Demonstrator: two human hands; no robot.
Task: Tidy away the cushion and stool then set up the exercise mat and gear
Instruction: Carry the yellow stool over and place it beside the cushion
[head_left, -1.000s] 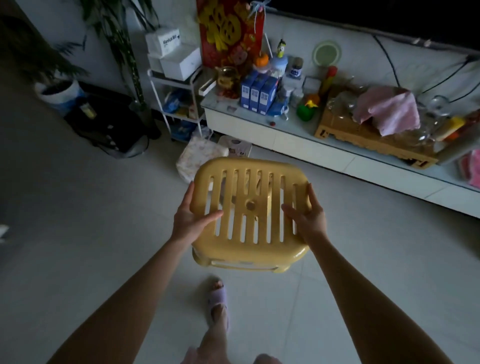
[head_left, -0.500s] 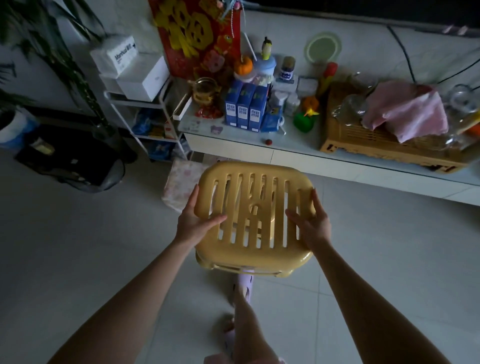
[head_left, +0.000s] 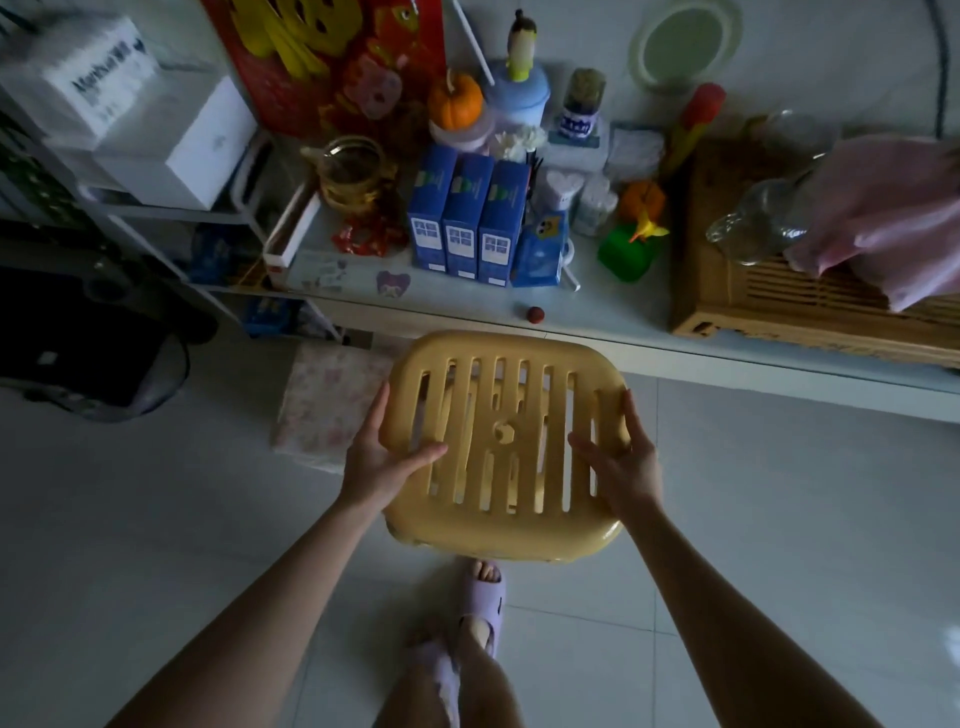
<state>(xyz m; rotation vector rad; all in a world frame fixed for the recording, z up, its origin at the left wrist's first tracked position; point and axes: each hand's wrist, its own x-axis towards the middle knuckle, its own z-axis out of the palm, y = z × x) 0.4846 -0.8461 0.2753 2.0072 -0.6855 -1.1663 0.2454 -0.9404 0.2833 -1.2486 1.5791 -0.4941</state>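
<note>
A yellow plastic stool (head_left: 506, 447) with a slotted seat is held up off the floor in front of me, seat facing the camera. My left hand (head_left: 382, 457) grips its left edge with the thumb laid over the seat. My right hand (head_left: 621, 457) grips its right edge the same way. A floral-patterned cushion (head_left: 327, 402) lies on the floor just left of the stool, at the foot of the low cabinet. The stool's legs are hidden behind the seat.
A long white low cabinet (head_left: 727, 358) runs across just beyond the stool, crowded with blue boxes (head_left: 462, 223), jars, toys and a wooden tray (head_left: 810, 301) under a pink cloth. A white wire shelf (head_left: 156, 208) and a black object (head_left: 78, 338) stand at left. My slippered feet (head_left: 480, 597) are below.
I have walked closer to the cabinet with the stool held in both hands; the cabinet and cushion now sit right by the stool. The grip is unchanged.
</note>
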